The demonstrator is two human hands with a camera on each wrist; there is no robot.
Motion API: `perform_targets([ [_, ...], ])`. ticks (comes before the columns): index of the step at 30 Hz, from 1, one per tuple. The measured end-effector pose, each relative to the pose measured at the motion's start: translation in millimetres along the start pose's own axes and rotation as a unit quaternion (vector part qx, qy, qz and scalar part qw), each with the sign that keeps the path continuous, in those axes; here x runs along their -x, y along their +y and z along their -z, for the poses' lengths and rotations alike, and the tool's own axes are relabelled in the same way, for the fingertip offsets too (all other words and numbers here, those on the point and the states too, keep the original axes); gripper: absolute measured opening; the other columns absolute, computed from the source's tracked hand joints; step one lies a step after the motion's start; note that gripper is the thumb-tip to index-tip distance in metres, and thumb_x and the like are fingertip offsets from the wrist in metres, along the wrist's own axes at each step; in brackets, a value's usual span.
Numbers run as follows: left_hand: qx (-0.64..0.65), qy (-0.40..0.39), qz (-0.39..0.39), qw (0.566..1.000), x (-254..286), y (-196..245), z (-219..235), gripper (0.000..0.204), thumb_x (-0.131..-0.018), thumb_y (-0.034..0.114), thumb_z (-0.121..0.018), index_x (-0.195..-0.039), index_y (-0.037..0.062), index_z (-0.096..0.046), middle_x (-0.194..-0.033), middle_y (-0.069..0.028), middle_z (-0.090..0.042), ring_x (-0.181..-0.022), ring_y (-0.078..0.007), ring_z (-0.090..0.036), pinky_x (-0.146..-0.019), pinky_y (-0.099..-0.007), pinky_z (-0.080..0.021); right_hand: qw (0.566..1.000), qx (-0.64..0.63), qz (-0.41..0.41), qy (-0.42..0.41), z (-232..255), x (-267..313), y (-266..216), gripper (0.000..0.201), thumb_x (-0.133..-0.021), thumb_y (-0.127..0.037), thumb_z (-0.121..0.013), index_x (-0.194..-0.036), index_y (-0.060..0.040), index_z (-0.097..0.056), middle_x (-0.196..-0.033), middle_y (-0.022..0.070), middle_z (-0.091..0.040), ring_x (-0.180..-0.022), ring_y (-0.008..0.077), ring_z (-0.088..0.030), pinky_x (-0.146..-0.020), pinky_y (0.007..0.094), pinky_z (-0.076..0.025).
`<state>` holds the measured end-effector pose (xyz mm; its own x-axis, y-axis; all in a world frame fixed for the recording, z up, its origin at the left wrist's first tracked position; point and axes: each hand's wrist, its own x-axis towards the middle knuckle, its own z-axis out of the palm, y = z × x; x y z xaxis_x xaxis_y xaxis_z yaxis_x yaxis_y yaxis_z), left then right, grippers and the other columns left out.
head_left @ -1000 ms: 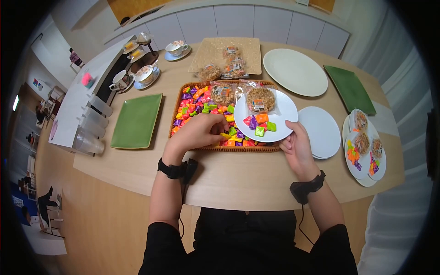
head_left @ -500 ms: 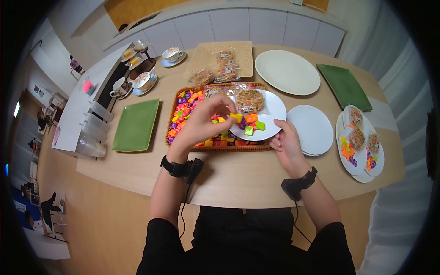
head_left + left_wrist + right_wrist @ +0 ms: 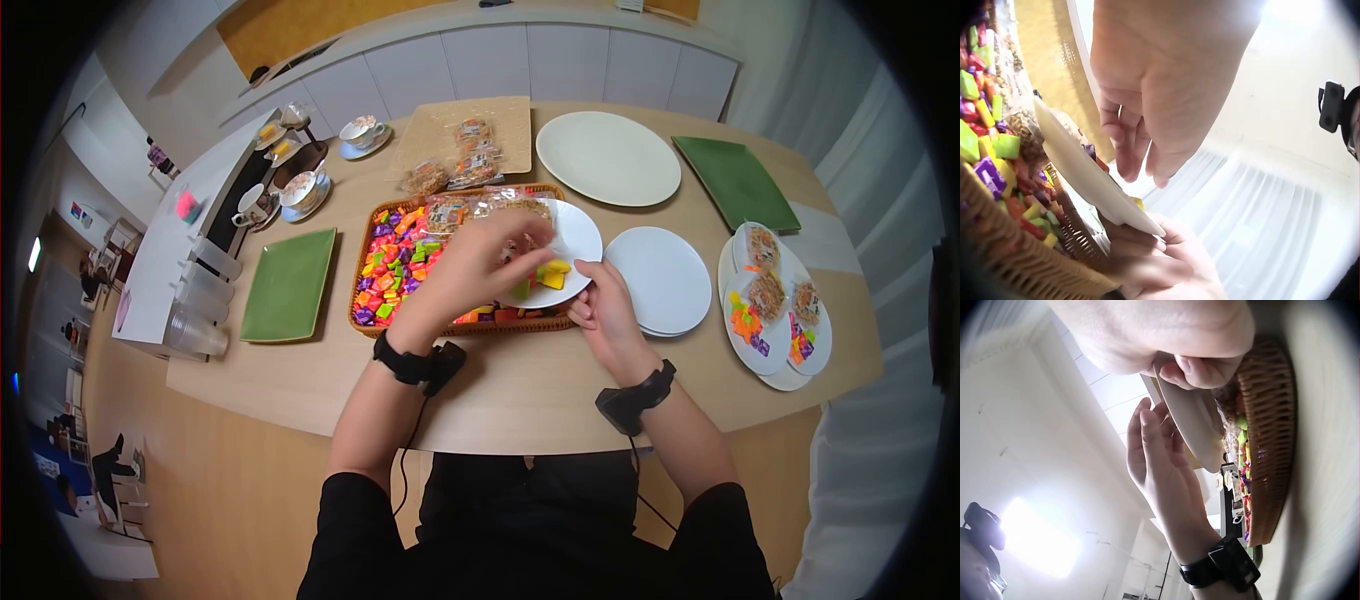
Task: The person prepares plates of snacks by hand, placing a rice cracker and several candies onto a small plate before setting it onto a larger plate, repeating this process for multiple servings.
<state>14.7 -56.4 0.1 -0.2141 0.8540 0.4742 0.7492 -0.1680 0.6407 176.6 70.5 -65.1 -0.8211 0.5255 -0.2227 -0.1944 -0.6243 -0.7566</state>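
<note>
— The pale table [image 3: 500,400] is stretching before white cabinets [image 3: 500,68]. How far along are things?
— Near its right edge, three served plates [image 3: 742,350] are carrying wrapped sweets and packaged snack cakes [image 3: 767,295].
— And the one in hand?
— The right hand [image 3: 605,310] is pinching a white plate [image 3: 585,235] by its rim, over the basket [image 3: 530,325] near the front edge. It's bearing yellow sweets [image 3: 553,274], so I'd judge it's nearing the others.
— The left hand [image 3: 485,260]?
— Hovering above, fingers apart, gripping nothing I can see.
— What's left?
— Stacked plates [image 3: 660,280] are sitting unfilled, right of the basket.
</note>
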Motion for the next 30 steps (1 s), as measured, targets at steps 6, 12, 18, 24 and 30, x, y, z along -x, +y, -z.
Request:
perform_targets([
  [6, -0.026, 0.106, 0.051, 0.993, 26.9, -32.9, 34.0, 0.016, -0.094, 0.011, -0.073, -0.105, 0.0008, -0.070, -0.090, -0.0022, -0.071, -0.082, -0.0094, -0.063, -0.074, -0.0261, -0.049, 1.000, -0.003, -0.008, 0.010, 1.3, -1.3, 2.0, 0.018, -0.099, -0.020, -0.059, -0.113, -0.0104, -0.052, -0.074, -0.0036, -0.045, -0.052, 0.0041, -0.037, -0.042, 0.0204, -0.026],
  [12, -0.023, 0.123, 0.146, 0.981, 56.5, -69.3, 51.5, 0.015, -0.094, 0.012, -0.072, -0.102, 0.0002, -0.070, -0.086, -0.0047, -0.072, -0.079, -0.0135, -0.067, -0.072, -0.0294, -0.053, 1.000, -0.003, -0.009, 0.014, 0.2, -0.6, 1.6, 0.019, -0.099, -0.019, -0.059, -0.114, -0.0100, -0.052, -0.073, -0.0039, -0.045, -0.051, 0.0033, -0.036, -0.041, 0.0199, -0.026],
  [18, -0.131, 0.058, 0.144, 0.979, 68.6, -75.2, 53.9, 0.011, -0.093, 0.009, -0.073, -0.099, -0.0007, -0.070, -0.078, -0.0062, -0.071, -0.069, -0.0113, -0.066, -0.064, -0.0269, -0.051, 1.000, -0.008, -0.012, 0.013, -0.7, -0.4, 1.7, 0.017, -0.100, -0.018, -0.058, -0.112, -0.0092, -0.052, -0.071, -0.0043, -0.045, -0.049, 0.0025, -0.037, -0.040, 0.0196, -0.026],
  [24, -0.116, 0.017, 0.240, 0.964, 73.6, -73.5, 64.4, 0.015, -0.087, 0.012, -0.076, -0.096, 0.0006, -0.071, -0.081, -0.0082, -0.076, -0.074, -0.0211, -0.074, -0.068, -0.0343, -0.056, 1.000, -0.002, -0.010, 0.024, -2.4, 0.0, 1.8, 0.014, -0.100, -0.019, -0.060, -0.108, -0.0101, -0.052, -0.071, -0.0043, -0.046, -0.049, 0.0024, -0.038, -0.040, 0.0195, -0.026],
  [30, -0.091, -0.010, 0.245, 0.965, 74.1, -64.3, 68.2, 0.018, -0.084, 0.010, -0.079, -0.095, -0.0005, -0.071, -0.082, -0.0096, -0.076, -0.076, -0.0192, -0.074, -0.070, -0.0320, -0.057, 1.000, -0.002, -0.008, 0.016, -0.1, -1.5, 3.2, 0.015, -0.099, -0.019, -0.061, -0.107, -0.0106, -0.051, -0.071, -0.0041, -0.046, -0.049, 0.0025, -0.039, -0.040, 0.0194, -0.027],
])
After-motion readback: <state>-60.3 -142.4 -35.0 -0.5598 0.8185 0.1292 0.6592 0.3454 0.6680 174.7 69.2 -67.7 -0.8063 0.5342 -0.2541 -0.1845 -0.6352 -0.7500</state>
